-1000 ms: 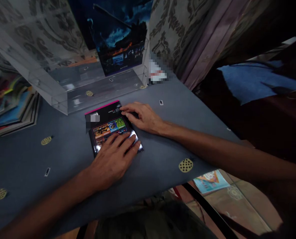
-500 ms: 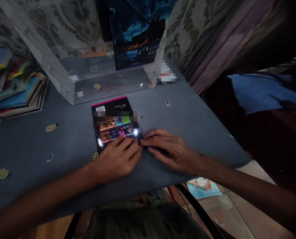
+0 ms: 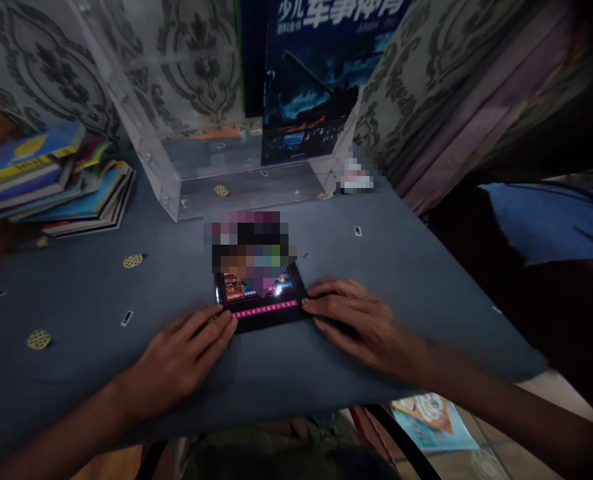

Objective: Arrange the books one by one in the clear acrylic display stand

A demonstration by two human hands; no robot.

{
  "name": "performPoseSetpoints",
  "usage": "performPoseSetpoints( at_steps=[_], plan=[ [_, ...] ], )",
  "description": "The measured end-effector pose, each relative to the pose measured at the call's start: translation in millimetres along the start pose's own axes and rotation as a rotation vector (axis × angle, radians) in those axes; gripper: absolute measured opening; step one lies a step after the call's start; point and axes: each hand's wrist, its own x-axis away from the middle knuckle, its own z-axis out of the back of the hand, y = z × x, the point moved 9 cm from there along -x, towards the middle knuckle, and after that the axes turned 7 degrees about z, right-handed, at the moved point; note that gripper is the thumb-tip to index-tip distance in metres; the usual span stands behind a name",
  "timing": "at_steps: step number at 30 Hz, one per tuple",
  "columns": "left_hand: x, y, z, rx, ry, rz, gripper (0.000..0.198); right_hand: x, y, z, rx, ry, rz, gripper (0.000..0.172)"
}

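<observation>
A dark book (image 3: 264,323) with a pink strip and small coloured pictures lies flat on the grey cloth, its upper part blurred out by pixel blocks. At its lower left corner, my left hand (image 3: 186,350) has its fingertips bent over the cover. My right hand (image 3: 359,323) pinches the lower right edge, fingers close together. Behind the book stands a clear plastic rack (image 3: 174,200), which holds upright a large blue book (image 3: 309,100) with a tank on its cover.
To the left is an untidy stack of books (image 3: 84,193). A pixelated white item (image 3: 356,177) sits by the rack's right foot. The tablecloth (image 3: 416,267) ends at the right and front edges. Below, a light-blue booklet (image 3: 436,423) lies on the floor.
My left hand has slid left, off the middle of the book's lower part to its left corner, uncovering the pink strip. The right hand stays at the right edge. The view has shifted.
</observation>
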Motion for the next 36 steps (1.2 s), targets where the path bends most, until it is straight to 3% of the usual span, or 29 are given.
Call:
performPoseSetpoints(
  at_steps=[7,11,18,20,22,26,31,34,36],
  plan=[
    [-8.8,-16.6,-6.6,0.055,0.029,0.114,0.042,-12.9,9.9,-15.4,0.035,-0.073,0.044,0.031],
    [-6.9,-12.4,-4.2,0.101,0.003,0.086,0.047,-8.4,6.8,-20.6,0.019,-0.103,0.047,0.035],
    [24.1,31.5,5.6,0.058,-0.039,0.036,0.075,33.9,-47.2,-22.0,0.118,-0.186,0.159,0.057],
    [37.1,51.2,8.6,0.002,-0.032,-0.006,0.067,52.6,-64.5,-23.7,0.152,-0.156,0.188,0.052],
    [48.4,68.7,12.1,-0.060,-0.007,-0.054,0.050,70.6,-77.2,-28.1,0.186,-0.130,0.201,0.037],
    [56.5,84.0,20.7,-0.121,0.041,-0.123,0.036,85.9,-86.1,-31.0,0.153,-0.066,0.200,0.034],
    [39.9,63.6,54.1,0.006,0.121,-0.089,0.035,49.8,-81.7,4.5,-0.117,0.047,0.181,0.034],
    [24.4,30.7,81.7,0.312,0.270,0.055,0.033,16.5,-68.1,29.3,-0.265,0.108,0.107,0.029],
    [10.9,4.2,82.7,0.577,0.325,0.165,0.031,-2.0,-51.3,37.1,-0.333,0.176,0.049,0.026]
  ],
)
